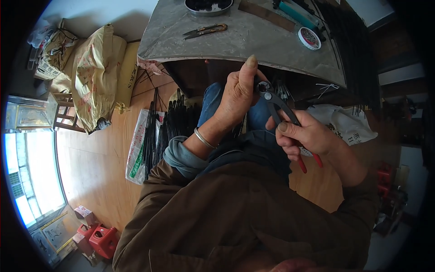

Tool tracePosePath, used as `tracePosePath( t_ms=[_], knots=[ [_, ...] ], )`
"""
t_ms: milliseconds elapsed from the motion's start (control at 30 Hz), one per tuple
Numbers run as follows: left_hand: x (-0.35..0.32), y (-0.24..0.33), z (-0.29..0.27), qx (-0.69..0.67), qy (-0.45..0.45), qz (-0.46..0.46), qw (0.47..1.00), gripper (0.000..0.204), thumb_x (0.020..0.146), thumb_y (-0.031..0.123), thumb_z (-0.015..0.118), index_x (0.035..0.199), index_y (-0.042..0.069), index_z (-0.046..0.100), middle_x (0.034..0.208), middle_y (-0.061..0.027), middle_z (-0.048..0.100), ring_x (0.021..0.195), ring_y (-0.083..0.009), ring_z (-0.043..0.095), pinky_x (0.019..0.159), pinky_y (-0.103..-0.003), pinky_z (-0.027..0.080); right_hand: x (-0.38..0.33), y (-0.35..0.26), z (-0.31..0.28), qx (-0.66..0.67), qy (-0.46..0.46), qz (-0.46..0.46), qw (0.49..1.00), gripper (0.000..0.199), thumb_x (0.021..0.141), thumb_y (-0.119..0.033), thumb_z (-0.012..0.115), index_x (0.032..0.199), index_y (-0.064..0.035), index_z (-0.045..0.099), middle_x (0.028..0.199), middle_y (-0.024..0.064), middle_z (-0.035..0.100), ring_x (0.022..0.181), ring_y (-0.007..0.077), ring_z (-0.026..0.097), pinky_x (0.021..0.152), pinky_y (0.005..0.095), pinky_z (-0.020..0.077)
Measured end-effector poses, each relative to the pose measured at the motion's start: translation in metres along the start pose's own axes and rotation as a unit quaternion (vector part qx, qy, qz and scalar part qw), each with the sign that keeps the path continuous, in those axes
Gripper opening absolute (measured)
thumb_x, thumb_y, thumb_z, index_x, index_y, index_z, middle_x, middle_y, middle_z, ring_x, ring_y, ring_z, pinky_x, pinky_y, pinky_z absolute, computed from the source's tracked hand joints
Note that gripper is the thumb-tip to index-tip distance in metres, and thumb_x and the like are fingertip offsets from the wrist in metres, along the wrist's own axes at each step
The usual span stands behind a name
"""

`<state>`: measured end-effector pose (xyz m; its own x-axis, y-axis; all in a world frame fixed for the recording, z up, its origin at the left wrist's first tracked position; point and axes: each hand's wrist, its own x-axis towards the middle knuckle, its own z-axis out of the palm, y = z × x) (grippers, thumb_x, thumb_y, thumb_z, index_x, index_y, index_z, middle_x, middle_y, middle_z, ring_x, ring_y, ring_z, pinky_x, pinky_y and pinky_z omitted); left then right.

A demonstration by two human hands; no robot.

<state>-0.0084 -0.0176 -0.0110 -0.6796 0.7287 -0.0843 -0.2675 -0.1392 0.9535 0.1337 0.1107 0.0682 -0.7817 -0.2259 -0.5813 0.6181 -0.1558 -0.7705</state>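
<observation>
My right hand (308,133) is closed around a pair of end-cutting pincers (268,96) with a dark metal head and red handle ends. Their jaws point up and left, right beside my left hand (236,95). That hand is raised with its thumb upright and its fingers curled in; whatever they may grip is hidden from this side. A silver bangle circles my left wrist. Both hands are over my lap, just short of the near edge of the grey table (176,43).
On the table lie snips (206,31), a metal bowl (209,13) of dark material, a wooden strip (265,15), a teal tool (297,15) and a round white tub (313,46). Black rods (179,115) stand by my left leg. Tan sacks (95,72) and red stools (104,240) are further left.
</observation>
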Motion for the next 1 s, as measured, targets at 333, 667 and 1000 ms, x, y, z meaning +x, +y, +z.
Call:
tracePosePath(
  t_ms=[333,667,1000],
  knots=[
    [0.006,-0.002,0.01,-0.064,0.043,0.017,0.997,0.064,0.098,0.054,0.037,0.071,0.001,0.059,0.048,0.0031,0.04,0.043,-0.0048,0.033,0.042,-0.023,0.024,0.005,-0.01,-0.005,-0.214,0.112,0.031,0.97,0.017,0.098,-0.016,0.046,0.107,-0.0018,0.048,0.071,0.0015,0.051,0.06,0.0087,0.054,0.053,0.0251,0.0467],
    [0.003,0.003,0.01,-0.045,0.003,0.009,0.999,0.063,0.098,0.054,0.037,0.068,0.002,0.057,0.049,0.0032,0.039,0.044,-0.0048,0.032,0.042,-0.023,0.022,-0.014,-0.033,-0.018,-0.162,0.06,0.071,0.982,0.02,0.098,-0.017,0.047,0.111,-0.0024,0.047,0.065,-0.001,0.049,0.049,0.0041,0.047,0.045,0.0196,0.0425],
    [-0.004,-0.002,0.019,0.019,-0.013,0.016,1.0,0.067,0.097,0.057,0.032,0.071,0.002,0.06,0.051,0.0018,0.043,0.047,-0.0057,0.038,0.045,-0.023,0.028,-0.016,-0.02,-0.007,-0.146,0.098,0.14,0.974,0.017,0.097,-0.016,0.049,0.111,-0.0057,0.046,0.063,-0.0033,0.044,0.048,0.0028,0.042,0.042,0.0199,0.0377]
  ],
)
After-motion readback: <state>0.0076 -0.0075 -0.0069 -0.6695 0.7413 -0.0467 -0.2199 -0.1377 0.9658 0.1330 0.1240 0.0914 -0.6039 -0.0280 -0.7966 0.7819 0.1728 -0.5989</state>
